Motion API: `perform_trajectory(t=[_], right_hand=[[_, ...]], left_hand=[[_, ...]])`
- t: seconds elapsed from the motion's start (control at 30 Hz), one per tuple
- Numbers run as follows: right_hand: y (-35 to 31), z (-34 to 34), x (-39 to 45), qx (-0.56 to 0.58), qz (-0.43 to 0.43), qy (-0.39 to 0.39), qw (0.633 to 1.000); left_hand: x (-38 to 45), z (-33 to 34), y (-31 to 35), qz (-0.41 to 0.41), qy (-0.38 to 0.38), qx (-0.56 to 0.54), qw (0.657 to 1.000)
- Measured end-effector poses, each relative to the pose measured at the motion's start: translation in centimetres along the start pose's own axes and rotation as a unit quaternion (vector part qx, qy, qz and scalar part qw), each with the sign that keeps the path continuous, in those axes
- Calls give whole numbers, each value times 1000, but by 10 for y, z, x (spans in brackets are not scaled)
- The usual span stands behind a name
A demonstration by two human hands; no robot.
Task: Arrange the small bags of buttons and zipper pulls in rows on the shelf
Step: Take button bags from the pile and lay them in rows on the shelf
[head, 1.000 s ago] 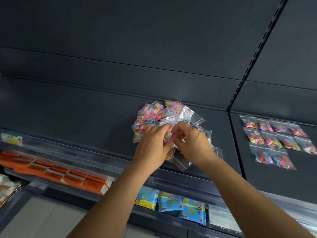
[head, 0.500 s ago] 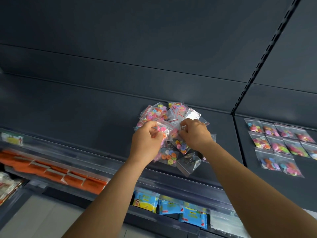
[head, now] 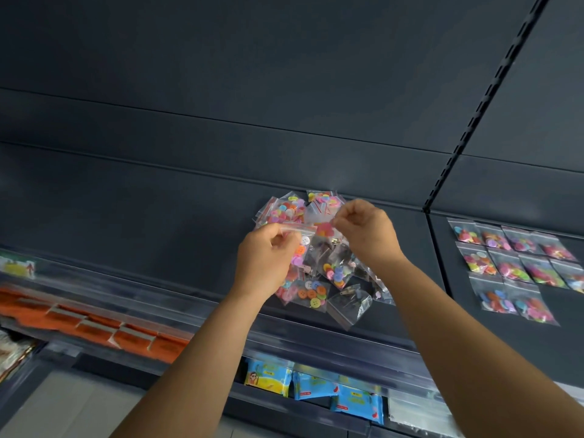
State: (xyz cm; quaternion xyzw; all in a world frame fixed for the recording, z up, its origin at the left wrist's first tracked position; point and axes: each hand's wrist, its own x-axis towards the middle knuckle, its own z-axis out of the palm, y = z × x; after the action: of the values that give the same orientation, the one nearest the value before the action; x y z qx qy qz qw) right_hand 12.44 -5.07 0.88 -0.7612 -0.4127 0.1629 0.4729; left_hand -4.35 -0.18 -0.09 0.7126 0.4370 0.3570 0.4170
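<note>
The shelf [head: 158, 222] takes most of the view, dark and sloped, with the loose pile of small bags [head: 319, 273] heaped at its centre and the finished rows of bags [head: 512, 267] laid flat on the next bay to the right, three rows, the lowest short. Change since a second ago: both hands were buried low in the pile sorting; now they have come up and apart, and one clear bag [head: 301, 240] with a red zip strip is lifted off the heap between them. Left hand [head: 267, 260] pinches that bag's top left corner, fingers curled. Right hand [head: 366, 230] is curled too, fingertips pinching near the top of a bag, likely the same bag's right edge, but cannot tell for sure. Meaning for the task: one bag looks singled out and probably goes next to the rows on the right; most of the pile is still unsorted, so it is early to midway. Hard to make out: the held bag's contents blur into the bags behind it, seems buttons; darker bags [head: 347, 303] at the pile's front may hold zipper pulls, too small to confirm. Orange packs [head: 94, 324] and blue packets [head: 316, 387] on lower shelves are motion-blurred, and the rows are cut off at the right edge.
</note>
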Motion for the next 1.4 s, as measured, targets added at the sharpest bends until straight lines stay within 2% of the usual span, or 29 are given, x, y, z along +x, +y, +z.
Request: perform_trajectory(t=[0.07, 0.13, 0.33, 0.5, 0.6, 0.77, 1.0, 1.17, 1.4], right_hand=[[-9, -5, -4, 85, -9, 25, 996], [-15, -12, -7, 123, -27, 33, 991], [-19, -45, -20, 106, -61, -18, 992], [-9, -76, -33, 106, -42, -8, 993], [4, -97, -40, 112, -36, 5, 993], [36, -137, -55, 120, 44, 16, 992], [82, -198, -78, 197, 128, 48, 971], [120, -249, -84, 106, 124, 122, 979], [174, -312, -94, -67, 136, 156, 976]], left_hand=[[2, 0, 4, 2, -2, -21, 1000], [4, 3, 9, 2, -12, -44, 999], [3, 23, 30, 20, -49, -123, 991], [-7, 57, 50, 21, -125, -155, 980], [-15, 80, 61, 22, -130, -146, 980], [-33, 122, 84, 5, -117, -165, 979], [-65, 188, 111, -12, -147, -154, 977], [-78, 230, 129, -5, -143, -113, 983], [-97, 288, 144, -7, -168, -80, 983]])
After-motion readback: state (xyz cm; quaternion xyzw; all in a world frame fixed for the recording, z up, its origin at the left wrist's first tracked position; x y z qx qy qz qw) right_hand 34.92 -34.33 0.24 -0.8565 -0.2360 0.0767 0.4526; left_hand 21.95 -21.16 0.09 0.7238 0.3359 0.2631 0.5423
